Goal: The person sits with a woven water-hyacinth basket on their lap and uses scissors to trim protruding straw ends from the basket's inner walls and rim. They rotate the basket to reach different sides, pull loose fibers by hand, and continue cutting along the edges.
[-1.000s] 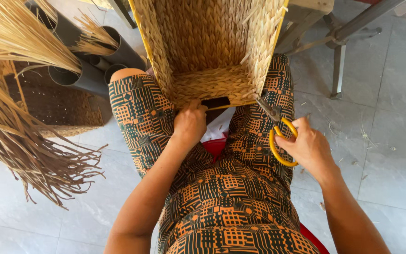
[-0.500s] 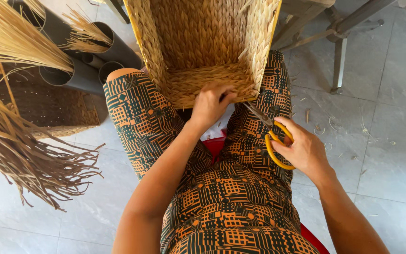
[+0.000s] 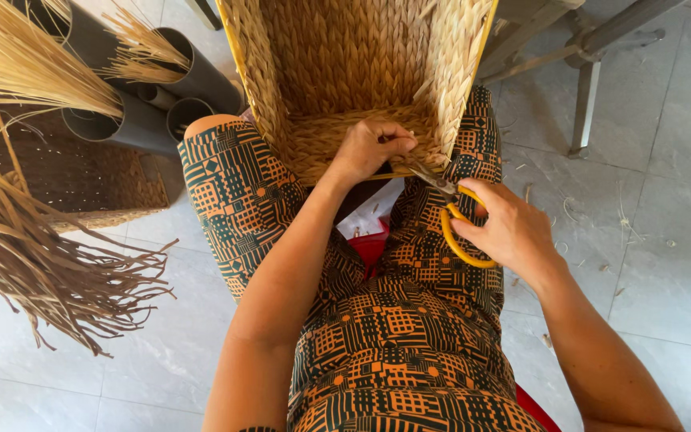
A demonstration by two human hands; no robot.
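Now left hand (image 3: 373,148) pinches basket (image 3: 353,80) rim; right hand (image 3: 509,228) grips scissors (image 3: 453,220).

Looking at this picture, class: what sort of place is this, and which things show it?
Probably a basket-weaving workspace: a half-made woven straw basket rests on the person's lap, bundles of dry straw strands hang beside grey plastic pipes, and the right hand holds yellow-handled scissors.

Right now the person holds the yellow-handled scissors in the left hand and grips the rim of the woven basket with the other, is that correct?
Not quite. The head view shows the yellow-handled scissors in the right hand; the left hand grips the rim of the woven basket.
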